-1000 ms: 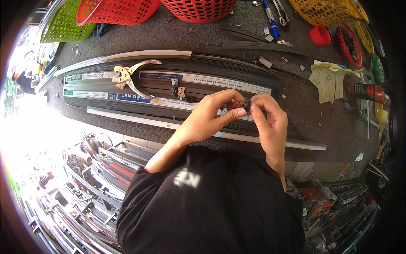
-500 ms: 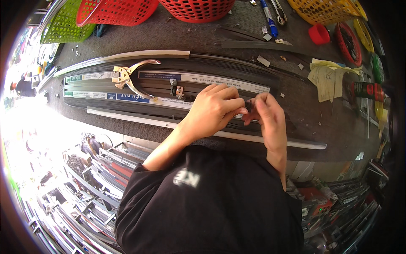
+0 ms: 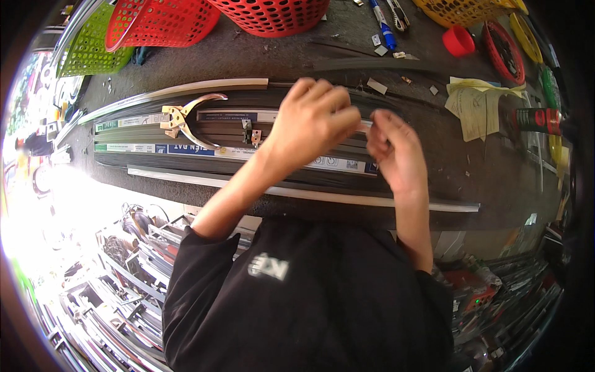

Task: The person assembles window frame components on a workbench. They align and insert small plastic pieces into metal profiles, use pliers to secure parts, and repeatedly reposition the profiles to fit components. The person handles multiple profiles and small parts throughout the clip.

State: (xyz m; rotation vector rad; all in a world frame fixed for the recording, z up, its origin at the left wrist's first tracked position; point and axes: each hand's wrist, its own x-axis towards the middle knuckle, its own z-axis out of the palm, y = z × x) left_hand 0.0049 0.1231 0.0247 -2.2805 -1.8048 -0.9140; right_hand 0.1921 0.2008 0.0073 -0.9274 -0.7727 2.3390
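My left hand is raised over the bundle of dark strips, its fingers curled closed. Whatever it holds, if anything, is hidden behind the knuckles. Close by on the right, my right hand has its fingers bent inward and pressed together, and I cannot make out what is in them. A narrow gap separates the two hands. Left of them, a pair of metal pliers with spread handles lies across the strips. Between the pliers and my left hand sit a small dark metal bracket and a small metal piece.
Red perforated baskets and a green basket line the far side. A yellow basket, red cup and blue marker lie far right. Papers and a dark can are at the right. A pale strip runs along the near edge.
Both hands have lifted and moved slightly apart; the left has gone up and away from me. The small dark piece between my fingertips no longer shows. The view has shifted slightly.
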